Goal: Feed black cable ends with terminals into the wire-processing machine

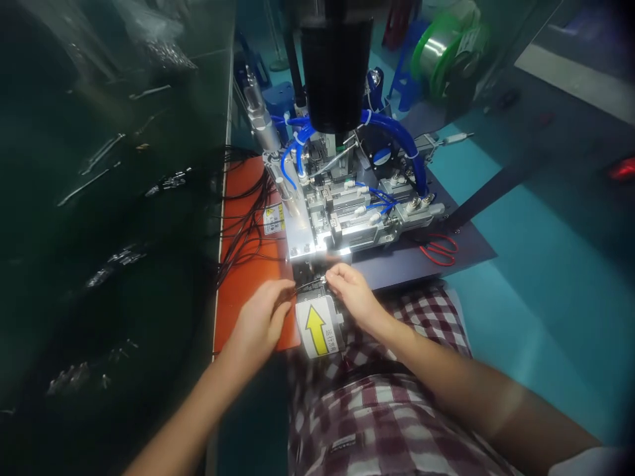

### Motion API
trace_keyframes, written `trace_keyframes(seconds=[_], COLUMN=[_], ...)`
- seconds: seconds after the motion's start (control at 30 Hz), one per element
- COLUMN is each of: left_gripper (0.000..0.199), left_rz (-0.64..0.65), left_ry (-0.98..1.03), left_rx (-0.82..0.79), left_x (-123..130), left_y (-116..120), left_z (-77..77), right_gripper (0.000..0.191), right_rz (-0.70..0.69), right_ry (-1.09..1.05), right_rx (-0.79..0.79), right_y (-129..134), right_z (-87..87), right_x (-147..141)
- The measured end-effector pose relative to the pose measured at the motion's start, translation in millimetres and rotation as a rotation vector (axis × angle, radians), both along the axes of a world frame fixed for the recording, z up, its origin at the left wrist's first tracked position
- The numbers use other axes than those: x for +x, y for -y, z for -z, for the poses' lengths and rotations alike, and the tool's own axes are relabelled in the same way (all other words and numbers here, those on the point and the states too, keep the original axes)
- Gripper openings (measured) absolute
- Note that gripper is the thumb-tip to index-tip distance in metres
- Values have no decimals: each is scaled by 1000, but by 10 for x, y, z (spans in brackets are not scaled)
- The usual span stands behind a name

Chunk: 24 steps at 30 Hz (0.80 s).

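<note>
My left hand (262, 311) is closed in a pinch on one end of a thin dark cable (310, 284), just left of the front of the metal machine (342, 225). The fingertips of my right hand (350, 291) pinch a small shiny metal piece (323, 279) at the cable's other end. Between both hands the cable runs nearly level, above a white label with a yellow arrow (316, 327). The exact shape of the metal piece is too small to tell.
Black cables (245, 231) lie across an orange mat (248, 291) on the left. Red-handled scissors (440, 250) rest right of the machine. A black cylinder (337, 73) hangs overhead. Small metal parts (116, 261) lie on the dark table; a green spool (439, 56) stands at back right.
</note>
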<state>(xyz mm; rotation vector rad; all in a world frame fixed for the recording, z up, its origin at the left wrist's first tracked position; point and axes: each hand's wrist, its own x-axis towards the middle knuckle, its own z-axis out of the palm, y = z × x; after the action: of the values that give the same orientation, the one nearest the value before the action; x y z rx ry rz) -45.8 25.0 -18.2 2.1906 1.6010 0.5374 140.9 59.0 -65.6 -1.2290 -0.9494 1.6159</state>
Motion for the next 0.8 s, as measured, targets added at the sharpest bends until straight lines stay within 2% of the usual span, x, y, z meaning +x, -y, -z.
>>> trace_keyframes(seconds=[0.07, 0.13, 0.27, 0.33, 0.43, 0.6, 0.8], left_gripper=[19, 16, 27, 28, 31, 48, 51], left_rz=[-39, -1, 183, 188, 112, -23, -62], left_ry=[13, -70, -480, -567, -573, -519, -418], left_rx=[-66, -66, 220, 295, 322, 375, 401], left_x=[-169, -290, -297, -232, -158, -189, -248], left_y=[69, 66, -124, -182, -97, 172, 159], left_z=[-25, -64, -124, -100, 17, 215, 265], right_gripper=[26, 26, 26, 26, 26, 26, 29], right_rz=[-7, -13, -12, -5, 5, 6, 14], right_ry=[13, 22, 38, 43, 40, 29, 17], right_rx=[10, 16, 31, 43, 55, 46, 41], right_y=[3, 6, 10, 12, 15, 17, 30], right_z=[4, 6, 16, 25, 42, 57, 53], right_x=[11, 19, 18, 13, 8, 16, 4])
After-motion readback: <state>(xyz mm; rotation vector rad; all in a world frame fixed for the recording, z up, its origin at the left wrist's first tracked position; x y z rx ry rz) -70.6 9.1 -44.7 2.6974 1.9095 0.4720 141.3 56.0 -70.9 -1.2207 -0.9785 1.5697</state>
